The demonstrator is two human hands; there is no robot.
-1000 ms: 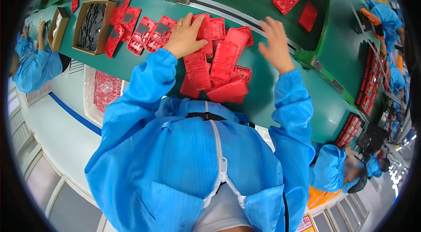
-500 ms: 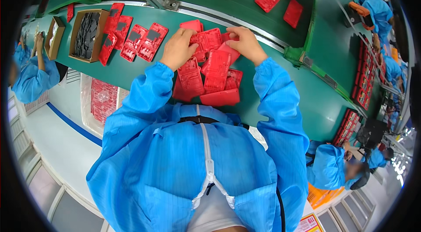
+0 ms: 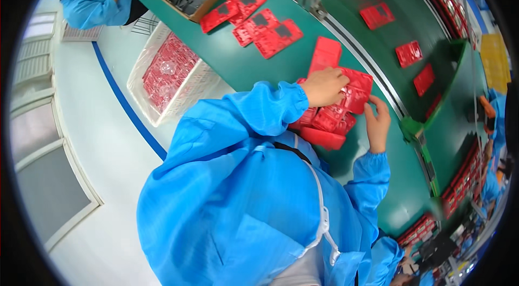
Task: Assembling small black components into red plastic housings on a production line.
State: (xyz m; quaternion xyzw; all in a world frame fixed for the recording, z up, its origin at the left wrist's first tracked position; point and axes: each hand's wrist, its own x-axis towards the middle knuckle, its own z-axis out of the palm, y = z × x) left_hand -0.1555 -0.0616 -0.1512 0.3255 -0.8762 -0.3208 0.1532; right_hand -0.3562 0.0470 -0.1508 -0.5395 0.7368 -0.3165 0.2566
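Note:
My left hand [image 3: 325, 87] reaches over a heap of red plastic casings, its fingers bent onto the near edge of one red casing [image 3: 359, 90] and partly hiding it. At that casing's right corner is my right hand [image 3: 378, 124], with thumb and forefinger apart and nothing visible between them. Beyond my left hand lies a smooth red casing [image 3: 326, 52]. Nearer my body, more casings overlap, among them a flat red one [image 3: 323, 138] at the front of the heap. Parts of the heap are hidden under my left hand and sleeve.
Red casings with dark pads [image 3: 278, 37] lie left of the heap, beside a cardboard box [image 3: 186, 13] of dark pieces. A metal rail [image 3: 378, 75] separates the bench from a green belt carrying red casings [image 3: 408, 53]. A white crate [image 3: 186, 94] stands below; a co-worker [image 3: 97, 2] sits far left.
The view has turned, shifting the bench scene. My left hand has moved across the heap onto a casing, and my right hand has come to that casing's right corner.

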